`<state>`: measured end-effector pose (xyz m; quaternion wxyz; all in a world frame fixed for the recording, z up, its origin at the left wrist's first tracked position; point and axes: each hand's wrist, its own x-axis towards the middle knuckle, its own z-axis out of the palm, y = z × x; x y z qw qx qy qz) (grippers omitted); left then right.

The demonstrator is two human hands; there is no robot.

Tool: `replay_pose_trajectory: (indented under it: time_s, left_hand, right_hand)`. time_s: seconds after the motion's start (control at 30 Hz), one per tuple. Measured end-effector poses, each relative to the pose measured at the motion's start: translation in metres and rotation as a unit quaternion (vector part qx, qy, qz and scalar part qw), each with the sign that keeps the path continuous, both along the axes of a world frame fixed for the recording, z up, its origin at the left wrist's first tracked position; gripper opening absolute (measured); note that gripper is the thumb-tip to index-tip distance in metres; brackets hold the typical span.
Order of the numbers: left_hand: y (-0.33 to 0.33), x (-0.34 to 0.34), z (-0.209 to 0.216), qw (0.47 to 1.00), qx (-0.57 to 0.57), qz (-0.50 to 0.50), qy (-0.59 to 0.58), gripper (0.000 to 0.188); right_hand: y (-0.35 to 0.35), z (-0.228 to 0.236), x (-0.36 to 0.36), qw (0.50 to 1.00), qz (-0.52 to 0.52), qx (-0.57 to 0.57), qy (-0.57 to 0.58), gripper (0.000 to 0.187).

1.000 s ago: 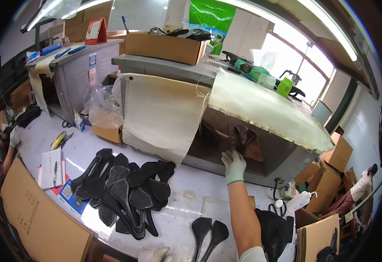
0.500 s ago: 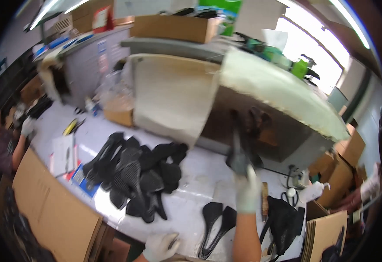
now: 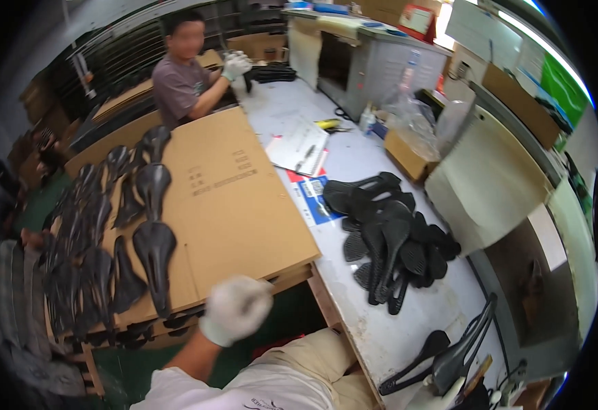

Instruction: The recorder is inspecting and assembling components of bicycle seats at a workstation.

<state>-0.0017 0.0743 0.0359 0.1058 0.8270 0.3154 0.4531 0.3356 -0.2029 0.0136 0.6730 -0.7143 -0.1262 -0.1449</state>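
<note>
My left hand (image 3: 237, 309), in a white glove, hovers over the near edge of a cardboard sheet (image 3: 223, 198). It is smeared by motion, so its fingers do not read clearly. At the lower right, part of my gloved right hand (image 3: 430, 396) shows, closed on the lower end of a black bicycle saddle (image 3: 459, 359) that points up and away. Another black saddle part (image 3: 418, 365) with an open middle lies on the white table beside it. A heap of black saddle parts (image 3: 394, 236), some with a textured face, rests farther along the table.
Rows of black saddles (image 3: 154, 256) cover the left of the cardboard. A co-worker (image 3: 186, 85) in gloves stands at the far table end. Papers (image 3: 299, 147), a box with plastic bags (image 3: 408, 154) and a metal booth with a hanging cover (image 3: 487, 184) line the table.
My view has swung left, bringing the saddle rows and co-worker into fuller sight. My right hand has drawn the saddle back from the booth opening. My left hand has moved from the table edge to the cardboard.
</note>
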Motion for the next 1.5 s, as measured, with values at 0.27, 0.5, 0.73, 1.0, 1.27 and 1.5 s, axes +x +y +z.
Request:
replay_pose_trajectory:
  time_s: [0.27, 0.5, 0.73, 1.0, 1.27, 1.5]
  left_hand:
    - [0.105, -0.19, 0.06, 0.789, -0.175, 0.449, 0.381, 0.091]
    - [0.075, -0.136, 0.11, 0.884, -0.153, 0.252, 0.362, 0.053]
    - [0.024, 0.045, 0.148, 0.987, -0.098, -0.124, -0.031, 0.027]
    - [-0.008, 0.306, 0.022, 0.387, -0.824, -0.346, -0.227, 0.038]
    - [-0.043, 0.534, 0.017, 0.503, -0.734, -0.376, -0.257, 0.06]
    - [-0.05, 0.468, -0.047, 0.602, -0.631, -0.483, -0.078, 0.035]
  right_hand:
    - [0.004, -0.015, 0.007, 0.882, 0.205, 0.304, 0.294, 0.053]
    - [-0.014, -0.016, -0.004, 0.879, 0.182, 0.303, 0.32, 0.056]
    - [-0.054, 0.002, -0.006, 0.891, 0.088, 0.349, 0.276, 0.053]
    - [-0.096, -0.024, -0.025, 0.924, 0.053, 0.316, 0.208, 0.049]
    - [-0.115, -0.028, -0.059, 0.927, -0.009, 0.301, 0.222, 0.051]
    - [-0.132, -0.061, -0.086, 0.88, 0.009, 0.313, 0.358, 0.048]
